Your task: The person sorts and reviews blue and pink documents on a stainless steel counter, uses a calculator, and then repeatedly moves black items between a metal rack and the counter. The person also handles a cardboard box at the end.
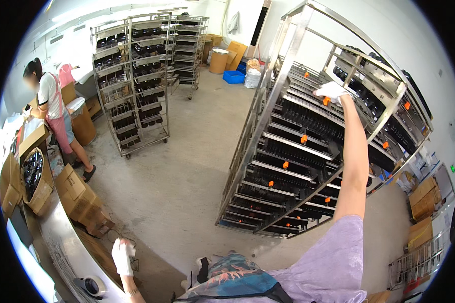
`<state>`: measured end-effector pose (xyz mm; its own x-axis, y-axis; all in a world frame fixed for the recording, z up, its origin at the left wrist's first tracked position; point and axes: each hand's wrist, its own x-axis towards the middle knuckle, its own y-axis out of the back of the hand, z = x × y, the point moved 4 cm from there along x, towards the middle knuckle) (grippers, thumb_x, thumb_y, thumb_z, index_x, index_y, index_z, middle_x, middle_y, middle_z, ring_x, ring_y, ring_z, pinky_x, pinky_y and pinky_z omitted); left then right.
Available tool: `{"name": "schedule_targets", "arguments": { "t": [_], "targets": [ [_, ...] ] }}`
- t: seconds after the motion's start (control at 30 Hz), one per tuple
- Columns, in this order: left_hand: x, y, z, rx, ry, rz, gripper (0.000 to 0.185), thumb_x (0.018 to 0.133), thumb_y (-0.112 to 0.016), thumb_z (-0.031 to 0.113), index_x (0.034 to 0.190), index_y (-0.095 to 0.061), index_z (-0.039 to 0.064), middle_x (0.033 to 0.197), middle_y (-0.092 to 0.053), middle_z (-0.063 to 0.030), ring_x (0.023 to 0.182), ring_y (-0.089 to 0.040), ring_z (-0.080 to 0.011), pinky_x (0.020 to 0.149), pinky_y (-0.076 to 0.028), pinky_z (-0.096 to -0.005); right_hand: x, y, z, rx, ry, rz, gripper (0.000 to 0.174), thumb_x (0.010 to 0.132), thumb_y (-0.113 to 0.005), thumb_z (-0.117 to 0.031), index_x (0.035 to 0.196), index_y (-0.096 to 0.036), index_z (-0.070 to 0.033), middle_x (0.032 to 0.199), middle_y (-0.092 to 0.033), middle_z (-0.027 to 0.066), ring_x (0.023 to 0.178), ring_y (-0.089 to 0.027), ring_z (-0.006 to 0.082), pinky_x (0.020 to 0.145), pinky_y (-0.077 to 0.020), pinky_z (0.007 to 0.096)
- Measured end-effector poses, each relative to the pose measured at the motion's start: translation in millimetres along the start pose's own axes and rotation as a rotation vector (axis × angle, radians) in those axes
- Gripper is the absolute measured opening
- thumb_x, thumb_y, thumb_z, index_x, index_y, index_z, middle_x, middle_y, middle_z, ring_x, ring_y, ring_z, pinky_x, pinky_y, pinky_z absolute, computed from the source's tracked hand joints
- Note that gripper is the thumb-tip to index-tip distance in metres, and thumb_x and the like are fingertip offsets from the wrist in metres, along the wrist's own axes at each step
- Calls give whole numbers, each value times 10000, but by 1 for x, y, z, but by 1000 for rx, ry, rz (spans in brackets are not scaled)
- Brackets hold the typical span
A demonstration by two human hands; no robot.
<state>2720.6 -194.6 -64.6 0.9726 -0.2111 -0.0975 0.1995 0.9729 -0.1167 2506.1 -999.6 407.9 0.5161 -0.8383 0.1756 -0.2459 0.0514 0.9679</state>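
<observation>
My right hand, in a white glove, reaches out to an upper tray of a tall metal rack. It is at an orange clip on the tray's edge; whether the fingers grip anything cannot be told. The rack holds stacked metal trays with rows of black parts, several with orange clips on their edges. My left hand, also gloved in white, hangs low beside the metal worktable. Its fingers are bent, and I cannot tell if they hold something. A roll of tape lies on the worktable near it.
Another wheeled rack with glossy dark parts stands ahead on the left, a further rack behind it. A co-worker in a pink apron stands at the left bench. Cardboard boxes lie beside the worktable. A blue bin stands farther back.
</observation>
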Motion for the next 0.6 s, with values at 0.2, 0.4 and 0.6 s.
{"name": "schedule_targets", "arguments": {
  "t": [0.2,0.4,0.6],
  "targets": [
    [22,-95,46,165,-44,-302,173,1006,-545,154,911,-618,28,743,-655,-66,590,-613,-121,548,-498,-248,-114,2,-13,-476,489,276,337,915,-552,-427,858,-749,-159,902,-712,114,909,-673,345,796,-535,450],
    [-30,-101,32,242,30,-333,213,993,-611,180,828,-610,46,712,-619,-14,611,-569,-86,573,-461,-239,-339,28,-47,-461,575,287,357,868,-669,-382,616,-600,-138,573,-560,78,567,-596,264,553,-487,370],
    [-65,-155,133,329,-688,-286,70,917,-648,32,949,-587,44,882,-578,-52,776,-542,-156,720,-475,-279,-415,-40,-133,-308,1026,-50,278,864,-651,-337,667,-636,-141,612,-605,66,591,-633,261,543,-482,384]
  ]
}}
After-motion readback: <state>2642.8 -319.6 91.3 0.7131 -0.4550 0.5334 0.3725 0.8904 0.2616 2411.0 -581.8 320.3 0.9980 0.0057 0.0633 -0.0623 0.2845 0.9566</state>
